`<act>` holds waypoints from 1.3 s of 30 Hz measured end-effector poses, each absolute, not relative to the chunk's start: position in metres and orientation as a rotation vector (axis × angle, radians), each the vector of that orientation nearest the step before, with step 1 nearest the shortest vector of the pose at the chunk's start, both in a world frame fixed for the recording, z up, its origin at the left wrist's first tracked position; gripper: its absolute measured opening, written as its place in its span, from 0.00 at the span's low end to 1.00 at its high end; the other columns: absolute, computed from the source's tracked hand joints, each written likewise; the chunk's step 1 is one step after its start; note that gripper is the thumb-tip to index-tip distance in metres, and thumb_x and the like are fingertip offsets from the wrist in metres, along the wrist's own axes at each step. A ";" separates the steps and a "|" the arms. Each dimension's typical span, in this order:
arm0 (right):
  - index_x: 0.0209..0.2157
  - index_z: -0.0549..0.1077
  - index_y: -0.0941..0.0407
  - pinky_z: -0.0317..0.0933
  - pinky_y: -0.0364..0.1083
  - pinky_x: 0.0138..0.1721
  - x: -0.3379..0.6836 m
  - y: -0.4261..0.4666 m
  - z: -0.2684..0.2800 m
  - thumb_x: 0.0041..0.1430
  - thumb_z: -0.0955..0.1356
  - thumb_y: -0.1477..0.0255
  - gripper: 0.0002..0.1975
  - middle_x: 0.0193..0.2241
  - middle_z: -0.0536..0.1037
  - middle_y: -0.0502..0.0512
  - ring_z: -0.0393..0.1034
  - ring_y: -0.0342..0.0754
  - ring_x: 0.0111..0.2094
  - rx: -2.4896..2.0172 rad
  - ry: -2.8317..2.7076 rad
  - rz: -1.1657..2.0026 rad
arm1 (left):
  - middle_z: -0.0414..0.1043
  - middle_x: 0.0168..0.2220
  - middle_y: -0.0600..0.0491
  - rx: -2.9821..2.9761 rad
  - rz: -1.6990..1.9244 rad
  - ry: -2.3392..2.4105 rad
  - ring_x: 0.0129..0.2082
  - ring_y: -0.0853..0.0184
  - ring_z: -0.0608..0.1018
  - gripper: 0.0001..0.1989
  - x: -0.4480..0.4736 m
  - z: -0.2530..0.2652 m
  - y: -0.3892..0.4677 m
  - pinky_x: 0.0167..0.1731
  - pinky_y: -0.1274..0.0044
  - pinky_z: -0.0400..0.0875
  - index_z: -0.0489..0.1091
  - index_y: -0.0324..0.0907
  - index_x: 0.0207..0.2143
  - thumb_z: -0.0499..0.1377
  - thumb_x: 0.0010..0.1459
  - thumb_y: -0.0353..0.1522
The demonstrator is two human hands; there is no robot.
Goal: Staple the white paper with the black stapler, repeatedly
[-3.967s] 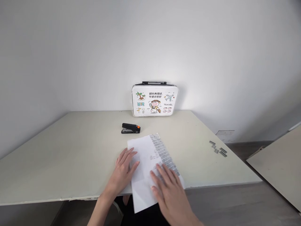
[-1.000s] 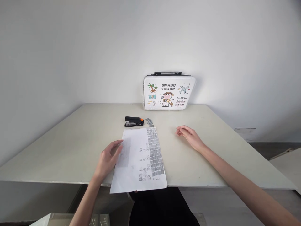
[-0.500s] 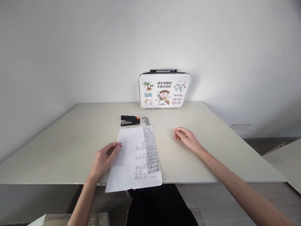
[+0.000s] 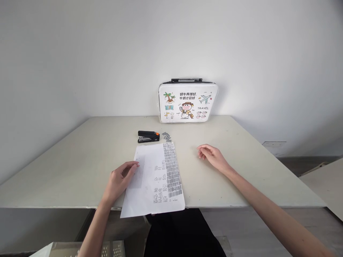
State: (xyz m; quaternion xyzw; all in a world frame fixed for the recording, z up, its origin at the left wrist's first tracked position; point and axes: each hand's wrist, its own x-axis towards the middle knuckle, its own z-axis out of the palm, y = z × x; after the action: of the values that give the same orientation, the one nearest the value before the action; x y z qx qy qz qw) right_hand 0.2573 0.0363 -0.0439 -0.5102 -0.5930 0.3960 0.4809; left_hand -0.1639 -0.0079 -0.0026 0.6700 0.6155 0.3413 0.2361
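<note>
A white printed sheet of paper (image 4: 148, 178) lies on the table, its near edge hanging over the front. Dark barcode-like strips run down its right side, with small blocks of text beside them. My left hand (image 4: 122, 178) rests on the paper's left edge, fingers loosely extended and not gripping it. To the right of the sheet, my right hand (image 4: 213, 157) lies on the tabletop with relaxed, slightly bent fingers and nothing in them. Just beyond the paper's far edge is a black stapler (image 4: 148, 136) with an orange part. Several grey staple strips (image 4: 167, 136) are scattered beside it.
At the back of the pale table (image 4: 80, 160), a white case (image 4: 187, 103) with cartoon prints and a black handle stands against the wall (image 4: 120, 53). A perforated light container (image 4: 115, 248) is below the table at lower left. Another pale surface (image 4: 327, 178) stands at right.
</note>
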 end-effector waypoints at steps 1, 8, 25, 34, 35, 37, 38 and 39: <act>0.41 0.77 0.52 0.68 0.49 0.36 0.257 0.036 -0.044 0.65 0.68 0.54 0.16 0.33 0.79 0.54 0.74 0.49 0.33 -1.243 -1.445 0.967 | 0.83 0.48 0.52 1.836 0.936 1.687 0.49 0.55 0.82 0.22 -0.164 -0.003 -0.008 0.43 0.71 0.75 0.79 0.49 0.48 0.57 0.65 0.53; 0.41 0.77 0.52 0.68 0.49 0.37 0.258 0.036 -0.044 0.65 0.68 0.53 0.17 0.34 0.80 0.55 0.74 0.50 0.34 -1.243 -1.440 0.975 | 0.83 0.49 0.52 1.831 0.924 1.690 0.49 0.56 0.81 0.22 -0.165 -0.003 -0.007 0.40 0.72 0.73 0.79 0.49 0.48 0.57 0.66 0.53; 0.40 0.77 0.52 0.67 0.49 0.36 0.257 0.036 -0.043 0.65 0.68 0.53 0.17 0.33 0.79 0.54 0.74 0.49 0.33 -1.236 -1.451 0.978 | 0.83 0.48 0.52 1.801 0.923 1.685 0.48 0.56 0.81 0.22 -0.165 -0.006 -0.006 0.41 0.72 0.72 0.79 0.49 0.48 0.57 0.65 0.53; 0.41 0.77 0.52 0.67 0.49 0.37 0.258 0.037 -0.045 0.66 0.67 0.54 0.16 0.34 0.79 0.55 0.74 0.50 0.34 -1.244 -1.458 0.974 | 0.83 0.48 0.52 1.829 0.928 1.686 0.49 0.55 0.82 0.22 -0.163 -0.002 -0.007 0.42 0.71 0.73 0.79 0.49 0.47 0.57 0.65 0.53; 0.41 0.77 0.52 0.67 0.49 0.37 0.258 0.037 -0.045 0.66 0.67 0.54 0.16 0.34 0.79 0.55 0.74 0.50 0.34 -1.243 -1.459 0.975 | 0.83 0.48 0.52 1.831 0.929 1.686 0.48 0.55 0.82 0.22 -0.163 -0.002 -0.007 0.42 0.71 0.73 0.79 0.49 0.47 0.57 0.65 0.53; 0.41 0.77 0.52 0.67 0.49 0.37 0.258 0.036 -0.044 0.66 0.67 0.54 0.16 0.34 0.79 0.55 0.74 0.50 0.34 -1.242 -1.461 0.979 | 0.83 0.48 0.52 1.831 0.928 1.685 0.47 0.56 0.82 0.23 -0.163 -0.002 -0.007 0.41 0.72 0.73 0.80 0.49 0.47 0.57 0.65 0.53; 0.41 0.77 0.52 0.66 0.49 0.37 0.258 0.036 -0.043 0.66 0.67 0.54 0.16 0.34 0.79 0.55 0.74 0.50 0.34 -1.242 -1.463 0.980 | 0.83 0.48 0.52 1.830 0.928 1.687 0.47 0.56 0.82 0.22 -0.163 -0.002 -0.007 0.41 0.72 0.73 0.80 0.49 0.47 0.57 0.65 0.53; 0.41 0.77 0.52 0.66 0.49 0.37 0.257 0.036 -0.043 0.66 0.67 0.55 0.16 0.34 0.79 0.55 0.74 0.50 0.34 -1.242 -1.463 0.981 | 0.83 0.48 0.53 1.830 0.928 1.688 0.47 0.56 0.82 0.22 -0.163 -0.003 -0.007 0.41 0.73 0.73 0.80 0.50 0.47 0.57 0.65 0.53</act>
State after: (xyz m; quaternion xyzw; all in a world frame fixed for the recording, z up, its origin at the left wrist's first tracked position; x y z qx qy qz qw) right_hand 0.2574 0.0356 -0.0428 -0.5077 -0.5979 0.4008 0.4733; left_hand -0.1634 -0.0065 -0.0025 0.6685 0.6169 0.3392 0.2398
